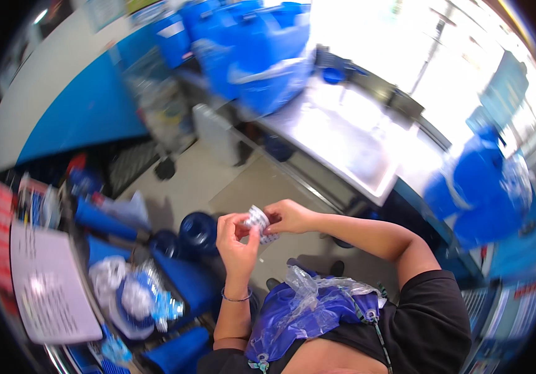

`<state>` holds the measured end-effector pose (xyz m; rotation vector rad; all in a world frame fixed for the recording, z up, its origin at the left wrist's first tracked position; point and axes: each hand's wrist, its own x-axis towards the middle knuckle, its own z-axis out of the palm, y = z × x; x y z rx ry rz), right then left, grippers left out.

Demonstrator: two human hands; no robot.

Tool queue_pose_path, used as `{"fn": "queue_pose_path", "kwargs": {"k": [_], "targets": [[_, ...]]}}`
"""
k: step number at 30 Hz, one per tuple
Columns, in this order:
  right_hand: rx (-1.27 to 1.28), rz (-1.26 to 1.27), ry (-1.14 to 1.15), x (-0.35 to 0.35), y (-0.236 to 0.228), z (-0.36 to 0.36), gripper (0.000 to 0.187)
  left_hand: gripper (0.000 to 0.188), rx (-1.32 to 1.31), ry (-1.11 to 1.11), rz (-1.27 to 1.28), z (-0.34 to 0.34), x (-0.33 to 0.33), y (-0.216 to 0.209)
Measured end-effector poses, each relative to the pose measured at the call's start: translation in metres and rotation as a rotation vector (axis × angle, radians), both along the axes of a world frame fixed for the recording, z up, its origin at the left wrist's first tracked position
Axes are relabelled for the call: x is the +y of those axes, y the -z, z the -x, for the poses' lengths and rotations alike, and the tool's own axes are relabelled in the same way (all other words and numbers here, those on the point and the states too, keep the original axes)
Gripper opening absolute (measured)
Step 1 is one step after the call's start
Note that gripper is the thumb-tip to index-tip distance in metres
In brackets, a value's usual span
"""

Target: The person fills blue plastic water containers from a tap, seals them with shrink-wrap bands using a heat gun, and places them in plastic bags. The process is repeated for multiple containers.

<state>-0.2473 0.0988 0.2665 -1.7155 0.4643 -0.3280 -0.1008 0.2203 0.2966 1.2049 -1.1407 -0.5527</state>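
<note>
In front of my chest, both hands meet on a small white printed strip [257, 219], curled or folded, with dark marks. Whether it is paper or plastic I cannot make out. My left hand [237, 242] pinches its left side between thumb and fingers, a thin bracelet round the wrist. From the other side my right hand [289, 216] closes on the strip with bent fingers, which partly cover it. Below the hands, a purple apron [293, 318] with clear plastic over it covers my front.
A shiny metal worktop [349, 137] runs along the right, with large blue bagged containers [268, 56] at its far end. Blue water jugs [198, 232] stand on the floor to the left. Nearby are blue chairs [184, 280] bearing clear plastic bags [137, 299], and a white board [50, 283].
</note>
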Motion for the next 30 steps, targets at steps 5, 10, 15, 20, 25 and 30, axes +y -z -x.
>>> {"fn": "queue_pose_path", "kwargs": {"k": [5,10,15,20,25,30], "targets": [[-0.004,0.198,0.509,-0.006,-0.056,0.195,0.018,0.022,0.223,0.520,-0.052,0.155,-0.081,-0.022],[0.172,0.589,0.855,0.021,-0.116,0.357,0.011,0.010,-0.305,0.737,0.049,0.292,-0.133,-0.061],[-0.272,0.204,1.028,0.037,-0.174,0.497,0.013,0.026,-0.370,0.628,0.509,0.422,-0.183,-0.115],[0.037,0.369,0.972,0.049,-0.228,0.613,0.023,0.047,0.005,1.284,0.127,0.520,-0.239,-0.170],[0.765,1.207,1.172,0.032,-0.249,0.698,0.025,0.057,-0.173,1.567,0.357,0.603,-0.284,-0.212],[1.196,1.382,1.195,-0.018,-0.243,0.756,0.029,0.052,-1.002,0.947,0.843,0.694,-0.344,-0.212]]}}
